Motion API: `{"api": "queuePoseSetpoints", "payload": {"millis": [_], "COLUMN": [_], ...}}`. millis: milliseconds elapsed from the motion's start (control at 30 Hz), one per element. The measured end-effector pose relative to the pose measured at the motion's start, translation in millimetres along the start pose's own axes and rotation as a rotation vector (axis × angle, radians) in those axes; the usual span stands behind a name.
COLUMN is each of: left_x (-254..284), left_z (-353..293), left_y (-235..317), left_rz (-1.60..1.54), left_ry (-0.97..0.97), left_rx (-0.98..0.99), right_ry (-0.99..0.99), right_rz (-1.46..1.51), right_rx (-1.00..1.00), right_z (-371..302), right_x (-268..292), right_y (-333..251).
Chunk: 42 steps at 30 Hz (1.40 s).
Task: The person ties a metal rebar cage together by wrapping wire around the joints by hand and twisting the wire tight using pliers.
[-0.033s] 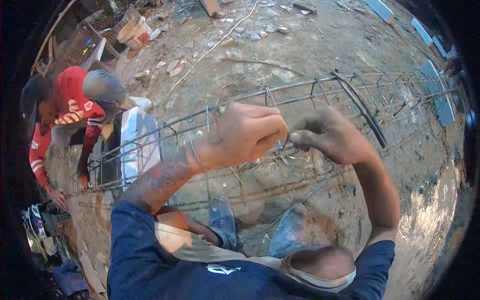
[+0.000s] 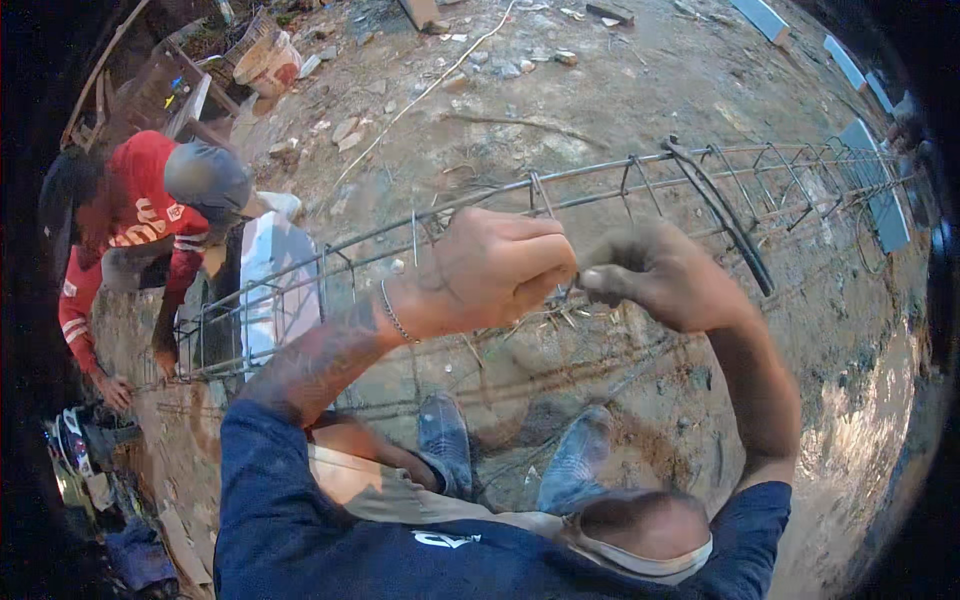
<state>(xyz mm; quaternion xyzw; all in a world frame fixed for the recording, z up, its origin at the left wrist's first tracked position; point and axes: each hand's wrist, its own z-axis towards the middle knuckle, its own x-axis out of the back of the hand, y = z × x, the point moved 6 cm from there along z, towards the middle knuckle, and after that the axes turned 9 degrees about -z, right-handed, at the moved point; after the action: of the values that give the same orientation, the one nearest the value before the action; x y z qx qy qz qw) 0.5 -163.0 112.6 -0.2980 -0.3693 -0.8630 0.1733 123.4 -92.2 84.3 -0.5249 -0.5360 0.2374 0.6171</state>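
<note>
My left hand [image 2: 505, 262] is closed in a fist, knuckles up, over a long rebar cage [image 2: 590, 171]. Close beside it, my right hand [image 2: 655, 275] is pinched, thumb against bent fingers. A thin dark bit shows between the two hands, too small and blurred to name. The cage is made of long steel bars with stirrups at intervals and runs from the lower left to the far right. Just beyond my right hand, a dark bent rod [image 2: 735, 230] hangs over its upper bar. My fingertips are partly hidden by the hands themselves.
At left a person in a red top [image 2: 140, 190] crouches, hands low by the cage's end. A pale block [image 2: 280, 265] stands under that end, a grey board [image 2: 878, 205] under the far right. A stained bucket [image 2: 268, 65], stones and a pale cord [image 2: 430, 88] lie beyond.
My right hand has shifted very slightly. My left hand and the rebar cage look the same.
</note>
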Motion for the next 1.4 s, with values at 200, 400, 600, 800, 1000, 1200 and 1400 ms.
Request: {"api": "queuePoseSetpoints", "payload": {"millis": [200,400,600,800,1000,1200,1400], "left_x": [14.5,15.3,33.2,17.9,-9.4,-9.8,13.6], "left_z": [8.6,8.0,5.4,-0.9,-5.5,1.0,11.8], "left_y": [-18.0,-21.6,-18.7,-9.0,-18.8,5.8,10.4], "left_rz": [0.015,-0.256,-0.507,-0.359,-1.035,-0.649,-0.28], "left_ry": [0.116,-0.004,-0.08,-0.193,-0.043,-0.171,0.185], "left_rx": [0.312,0.64,0.417,0.076,0.495,0.176,0.105], "right_ry": [0.623,0.532,0.48,0.511,0.574,0.558,0.611], "right_rz": [-0.39,-0.401,-0.09,0.589,0.561,0.819,0.832], "right_rx": [0.228,0.134,0.029,-0.116,-0.07,-0.136,-0.17], "right_z": [-12.4,-3.1,-13.3,-23.4,-28.4,-33.4,-28.5], "right_x": [16.5,18.2,37.9,46.9,52.5,48.1,32.3], "right_y": [-30.8,-26.4,-5.2,35.6,35.8,49.4,50.4]}}
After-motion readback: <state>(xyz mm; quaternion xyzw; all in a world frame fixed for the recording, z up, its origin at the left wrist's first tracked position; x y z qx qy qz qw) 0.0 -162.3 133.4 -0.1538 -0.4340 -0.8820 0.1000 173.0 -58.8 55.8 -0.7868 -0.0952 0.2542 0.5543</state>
